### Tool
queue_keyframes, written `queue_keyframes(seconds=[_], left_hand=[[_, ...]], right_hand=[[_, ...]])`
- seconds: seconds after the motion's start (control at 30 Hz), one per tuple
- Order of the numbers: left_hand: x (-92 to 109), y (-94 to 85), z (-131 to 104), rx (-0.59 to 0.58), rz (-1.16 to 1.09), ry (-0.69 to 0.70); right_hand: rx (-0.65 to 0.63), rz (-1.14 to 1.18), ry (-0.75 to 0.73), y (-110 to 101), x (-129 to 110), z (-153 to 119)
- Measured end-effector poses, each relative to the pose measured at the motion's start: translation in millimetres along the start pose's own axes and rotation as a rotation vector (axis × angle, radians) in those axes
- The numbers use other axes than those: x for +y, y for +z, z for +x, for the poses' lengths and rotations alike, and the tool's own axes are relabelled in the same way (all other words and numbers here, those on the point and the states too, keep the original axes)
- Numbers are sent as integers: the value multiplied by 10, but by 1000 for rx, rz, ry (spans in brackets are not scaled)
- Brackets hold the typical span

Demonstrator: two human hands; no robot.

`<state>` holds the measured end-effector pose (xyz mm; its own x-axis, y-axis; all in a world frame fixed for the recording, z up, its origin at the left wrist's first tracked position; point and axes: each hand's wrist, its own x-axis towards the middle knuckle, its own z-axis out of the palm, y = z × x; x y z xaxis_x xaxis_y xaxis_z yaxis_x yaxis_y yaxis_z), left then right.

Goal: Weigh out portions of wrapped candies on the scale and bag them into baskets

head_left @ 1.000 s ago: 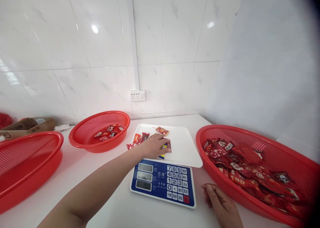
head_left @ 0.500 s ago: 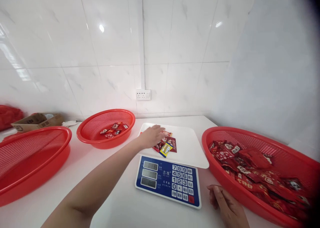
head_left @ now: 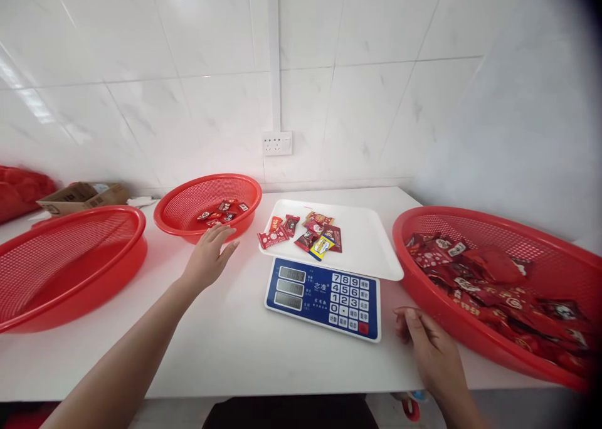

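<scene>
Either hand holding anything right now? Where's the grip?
Left hand: open, nothing in it. Right hand: loosely curled with the palm hidden; nothing shows, but can't rule out something small.

In front of you, a white wall socket (head_left: 277, 143) sat on the marble-patterned tile wall (head_left: 216, 34), with white cable trunking (head_left: 273, 52) running up above it. To your far left, an open cardboard box (head_left: 109, 197) stood between a red bundle (head_left: 23, 194) and a crumpled white cloth (head_left: 140, 201).
</scene>
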<state>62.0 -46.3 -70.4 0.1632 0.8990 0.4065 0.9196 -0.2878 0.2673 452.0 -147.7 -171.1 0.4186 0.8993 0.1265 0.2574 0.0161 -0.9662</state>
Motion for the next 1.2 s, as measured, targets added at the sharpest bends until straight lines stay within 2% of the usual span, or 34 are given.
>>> queue_keyframes(seconds=[0.17, 0.33, 0.6, 0.73, 0.9, 0.97, 1.1, 1.2], left_hand=[[-135, 124, 29, 76, 263, 65], [-384, 124, 111, 33, 413, 0], [-785, -178, -38, 12, 546, -128], [-996, -302, -106, 29, 606, -180], [-1108, -419, -104, -9, 636, -208], [-1148, -493, -93, -18, 614, -266], [-1261, -659, -94, -140, 453, -479], [-1298, -743, -146, -210, 452, -516]], right_hand=[[-1, -31, -17, 14, -28, -1], [14, -92, 4, 6, -46, 3], [13, -114, 30, 38, -199, 21], [-4, -141, 47, 28, -180, 43], [-22, -150, 60, 16, -97, 67], [-10, -153, 59, 19, -89, 65], [-9, -187, 46, 14, -66, 61], [-22, -191, 39, -3, 2, 75]])
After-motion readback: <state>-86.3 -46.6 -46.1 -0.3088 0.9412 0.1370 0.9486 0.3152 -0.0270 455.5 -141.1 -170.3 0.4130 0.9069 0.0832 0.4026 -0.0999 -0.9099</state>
